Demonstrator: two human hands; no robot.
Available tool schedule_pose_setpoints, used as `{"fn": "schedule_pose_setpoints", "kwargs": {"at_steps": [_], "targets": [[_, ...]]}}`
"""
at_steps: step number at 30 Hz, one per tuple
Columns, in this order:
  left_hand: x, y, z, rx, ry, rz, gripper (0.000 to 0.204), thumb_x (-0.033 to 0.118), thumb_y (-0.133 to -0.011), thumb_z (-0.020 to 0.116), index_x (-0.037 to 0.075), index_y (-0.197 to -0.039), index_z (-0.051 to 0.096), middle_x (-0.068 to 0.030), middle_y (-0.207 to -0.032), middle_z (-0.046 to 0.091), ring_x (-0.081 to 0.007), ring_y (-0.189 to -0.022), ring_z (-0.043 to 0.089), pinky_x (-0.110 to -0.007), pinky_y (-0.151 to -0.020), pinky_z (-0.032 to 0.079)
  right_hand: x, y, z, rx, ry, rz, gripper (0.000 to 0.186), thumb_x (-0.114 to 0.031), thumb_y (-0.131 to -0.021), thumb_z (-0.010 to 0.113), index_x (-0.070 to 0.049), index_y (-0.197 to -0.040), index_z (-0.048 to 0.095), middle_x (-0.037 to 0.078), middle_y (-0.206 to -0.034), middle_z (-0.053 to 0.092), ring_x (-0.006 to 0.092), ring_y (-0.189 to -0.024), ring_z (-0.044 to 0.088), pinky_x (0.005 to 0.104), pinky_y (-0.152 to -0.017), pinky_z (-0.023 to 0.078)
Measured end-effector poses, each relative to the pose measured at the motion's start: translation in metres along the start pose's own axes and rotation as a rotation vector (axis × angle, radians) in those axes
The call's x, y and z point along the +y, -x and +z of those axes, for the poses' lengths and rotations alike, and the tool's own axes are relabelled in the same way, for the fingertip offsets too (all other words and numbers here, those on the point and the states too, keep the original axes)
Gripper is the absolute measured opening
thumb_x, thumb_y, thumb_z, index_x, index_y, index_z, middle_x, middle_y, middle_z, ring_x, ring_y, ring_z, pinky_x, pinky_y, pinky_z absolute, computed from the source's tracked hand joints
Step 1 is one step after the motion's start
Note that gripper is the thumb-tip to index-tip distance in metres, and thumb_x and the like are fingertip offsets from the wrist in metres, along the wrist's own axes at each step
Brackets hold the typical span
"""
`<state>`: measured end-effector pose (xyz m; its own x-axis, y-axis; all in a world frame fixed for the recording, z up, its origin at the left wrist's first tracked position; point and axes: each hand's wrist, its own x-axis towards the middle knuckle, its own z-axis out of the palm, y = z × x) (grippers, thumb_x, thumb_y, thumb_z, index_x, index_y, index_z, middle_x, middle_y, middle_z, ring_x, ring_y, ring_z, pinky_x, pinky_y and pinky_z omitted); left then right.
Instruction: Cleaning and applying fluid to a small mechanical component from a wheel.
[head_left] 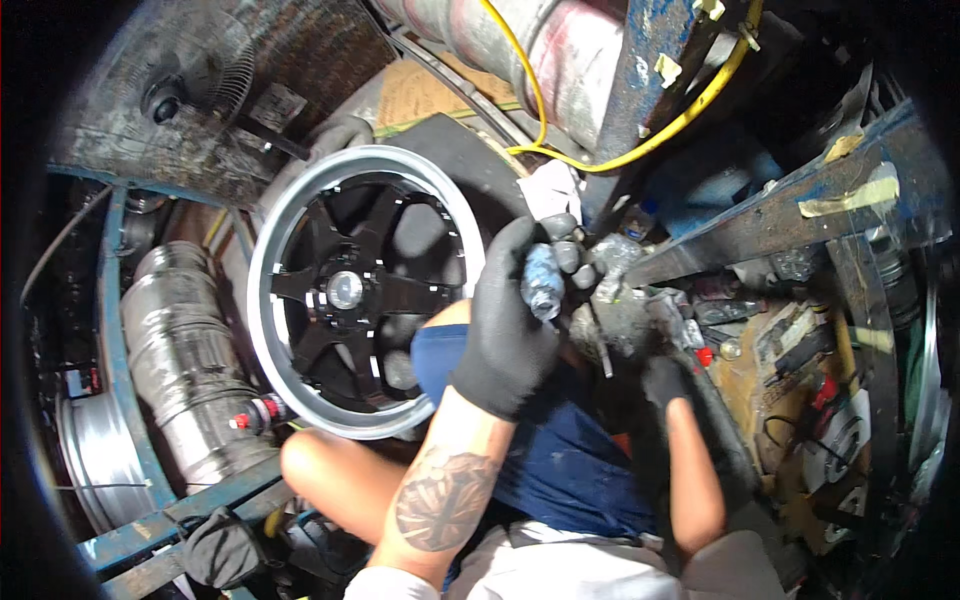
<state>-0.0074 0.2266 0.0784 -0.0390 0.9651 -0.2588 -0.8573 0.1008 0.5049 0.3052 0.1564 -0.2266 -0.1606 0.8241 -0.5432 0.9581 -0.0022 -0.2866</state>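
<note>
A black alloy wheel with a silver rim (pixel 263 290) lies face up at my left. My left hand (pixel 515 320), in a black glove, is raised just right of it, fingers wrapped round a mottled blue, crumpled cylindrical thing (pixel 542 282). My right hand (pixel 663 385), also gloved, is low at the right among dark clutter; its fingers are too dark to make out. A thin rod (pixel 603 350) shows between the two hands.
Blue metal frames (pixel 750 235) flank me. Metal drums lie at the left (pixel 180 360) and back (pixel 560 70), with a yellow hose (pixel 650 145) draped nearby. A fan (pixel 185 95) is at upper left. Tools and scraps (pixel 820 400) crowd the right.
</note>
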Motion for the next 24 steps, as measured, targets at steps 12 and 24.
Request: {"fn": "schedule_pose_setpoints", "kwargs": {"at_steps": [12,24], "targets": [[0.009,0.000,-0.022,0.033,0.354,-0.191,0.027,0.024,-0.098,0.043,0.002,-0.106,0.057,-0.0113,-0.080,0.056,-0.0288,-0.079,0.056,-0.036,-0.080,0.051,-0.241,0.105,-0.214,0.624,-0.259,-0.744,0.032,-0.015,-0.085,0.072,-0.008,-0.116,0.068,0.010,-0.099,0.071,0.0266,-0.089,0.069,0.0374,-0.078,0.055],[0.011,0.018,-0.008,0.096,0.159,-0.047,0.035,0.026,-0.092,0.047,0.006,-0.119,0.059,-0.0087,-0.089,0.065,-0.0213,-0.085,0.064,-0.045,-0.079,0.054,-0.210,0.170,-0.246,0.962,-0.712,-0.691,0.018,0.001,-0.085,0.060,-0.001,-0.100,0.070,0.012,-0.093,0.073,0.0300,-0.085,0.071,0.0366,-0.081,0.054]]}}
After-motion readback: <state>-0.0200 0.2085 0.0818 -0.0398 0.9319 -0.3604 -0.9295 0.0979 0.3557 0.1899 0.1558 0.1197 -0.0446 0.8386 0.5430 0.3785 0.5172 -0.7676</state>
